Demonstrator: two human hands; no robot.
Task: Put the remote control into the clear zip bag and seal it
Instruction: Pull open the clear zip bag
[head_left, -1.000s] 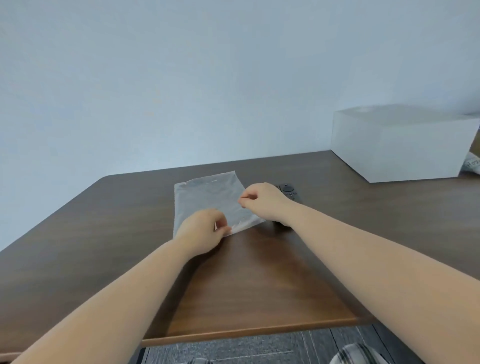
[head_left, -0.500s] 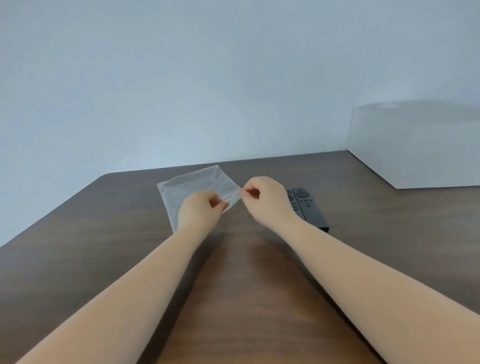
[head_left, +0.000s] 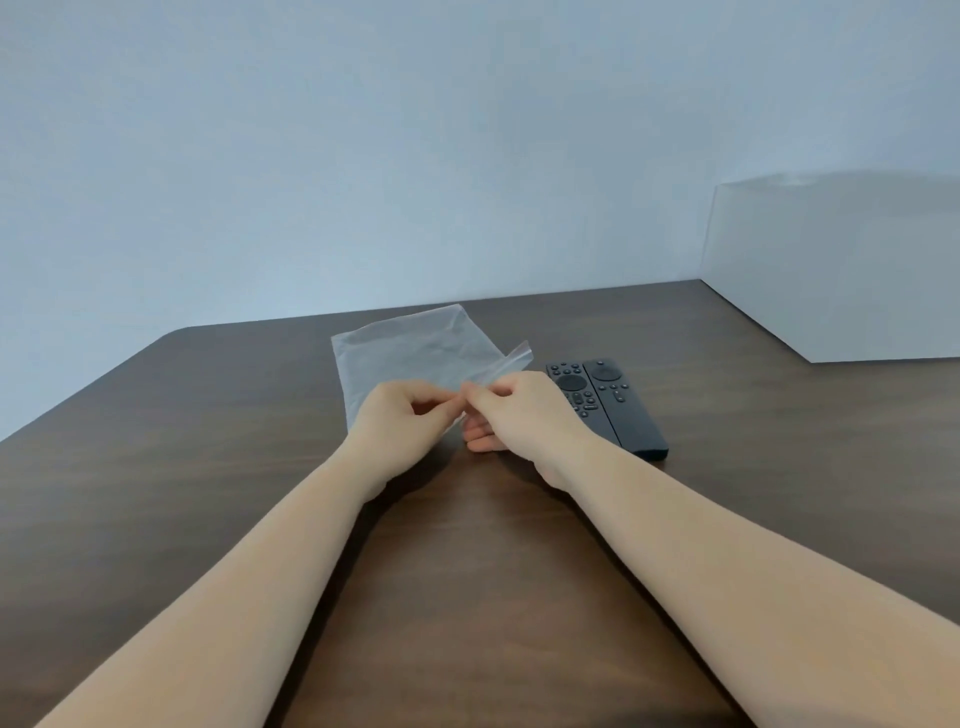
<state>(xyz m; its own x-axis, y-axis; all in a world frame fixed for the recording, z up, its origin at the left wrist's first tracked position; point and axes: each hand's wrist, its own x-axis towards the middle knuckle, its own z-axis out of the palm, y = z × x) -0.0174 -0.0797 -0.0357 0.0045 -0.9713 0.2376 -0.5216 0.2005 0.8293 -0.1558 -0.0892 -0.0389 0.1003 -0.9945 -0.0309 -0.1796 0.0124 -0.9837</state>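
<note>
A clear zip bag (head_left: 415, 348) lies on the dark wooden table (head_left: 208, 441), its zip edge lifted towards me. My left hand (head_left: 402, 423) and my right hand (head_left: 511, 410) both pinch that zip edge, thumbs and fingertips almost touching each other. Two black remote controls (head_left: 605, 402) lie side by side flat on the table just right of my right hand, buttons up, untouched. The near end of the bag is hidden behind my hands.
A large white box (head_left: 841, 270) stands at the back right of the table. A pale wall rises behind the table's far edge. The table's rounded left corner is at the far left.
My hands have come closer together on the bag's zip edge and lifted it. The view has shifted, so both remotes now show beside my right hand.
</note>
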